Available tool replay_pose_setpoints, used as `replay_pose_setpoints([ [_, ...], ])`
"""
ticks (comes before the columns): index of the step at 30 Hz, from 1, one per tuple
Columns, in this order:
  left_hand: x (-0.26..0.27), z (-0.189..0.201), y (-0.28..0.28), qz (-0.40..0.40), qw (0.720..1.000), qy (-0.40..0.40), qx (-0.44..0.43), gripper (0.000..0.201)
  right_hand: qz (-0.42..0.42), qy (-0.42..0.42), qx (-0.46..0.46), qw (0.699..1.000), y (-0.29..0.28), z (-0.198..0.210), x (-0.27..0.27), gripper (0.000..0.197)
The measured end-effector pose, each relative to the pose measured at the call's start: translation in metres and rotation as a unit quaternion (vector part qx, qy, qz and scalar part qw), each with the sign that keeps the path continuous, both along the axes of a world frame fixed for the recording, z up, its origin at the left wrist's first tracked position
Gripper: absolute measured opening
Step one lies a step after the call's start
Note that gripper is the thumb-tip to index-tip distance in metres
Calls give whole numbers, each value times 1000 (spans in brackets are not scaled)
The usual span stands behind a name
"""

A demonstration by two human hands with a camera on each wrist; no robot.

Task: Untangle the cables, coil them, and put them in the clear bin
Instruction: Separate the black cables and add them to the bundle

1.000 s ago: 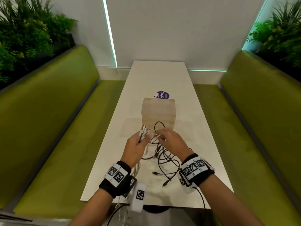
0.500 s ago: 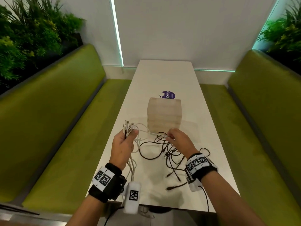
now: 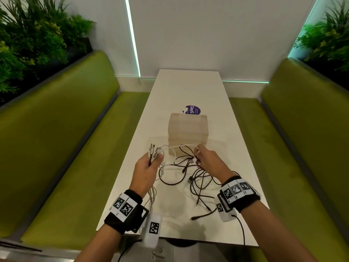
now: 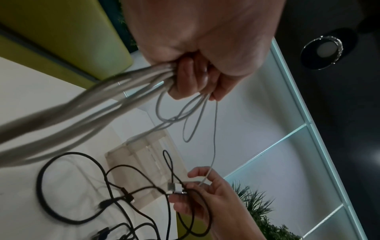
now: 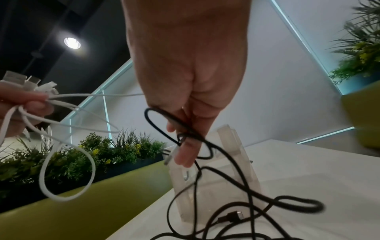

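My left hand (image 3: pixel 149 165) grips a bundle of white cables (image 4: pixel 86 104), plug ends sticking up above the fist (image 5: pixel 30 84), the rest hanging past the near table edge. One white strand (image 3: pixel 177 147) runs across to my right hand (image 3: pixel 203 157), which pinches its end (image 4: pixel 205 178) and also has a loop of black cable (image 5: pixel 164 123) caught in its fingers. The tangle of black cables (image 3: pixel 196 178) lies on the white table (image 3: pixel 188 87) under and behind my right hand. The clear bin (image 3: pixel 188 133) stands just beyond both hands.
A purple sticker (image 3: pixel 192 110) lies on the table behind the bin. Green benches (image 3: pixel 56 148) flank the table on both sides, with plants (image 3: pixel 28 44) above their backs. The far half of the table holds nothing else.
My hands have drawn apart, the left moving left with the white bundle and the right staying near the bin, so a white strand now spans between them. Black cables have spread out.
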State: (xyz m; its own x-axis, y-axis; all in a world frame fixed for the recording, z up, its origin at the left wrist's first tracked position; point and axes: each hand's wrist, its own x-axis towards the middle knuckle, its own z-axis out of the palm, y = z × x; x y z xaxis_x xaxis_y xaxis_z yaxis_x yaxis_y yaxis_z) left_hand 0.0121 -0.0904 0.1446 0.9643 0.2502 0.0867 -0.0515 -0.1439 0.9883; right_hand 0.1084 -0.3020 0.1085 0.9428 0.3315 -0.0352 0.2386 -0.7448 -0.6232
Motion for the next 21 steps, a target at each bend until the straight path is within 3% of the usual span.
replay_pose_setpoints([
  [4,-2,-5,-3,-17,999,12,35,48,-30,-39,43,998,2,2,-4,12],
  [8,-6,-7,-6,-25,999,19,37,42,-44,-54,-48,996,2,-5,-1,30],
  [13,-9,-7,-2,-25,997,11,66,33,-58,-64,-85,993,-5,-1,-5,34],
  [17,-10,-5,-3,-35,997,5,74,33,-54,-9,-28,998,-10,-3,-3,37],
  [21,-13,-2,-7,-40,997,3,73,34,-76,26,36,996,-14,-6,-7,25],
])
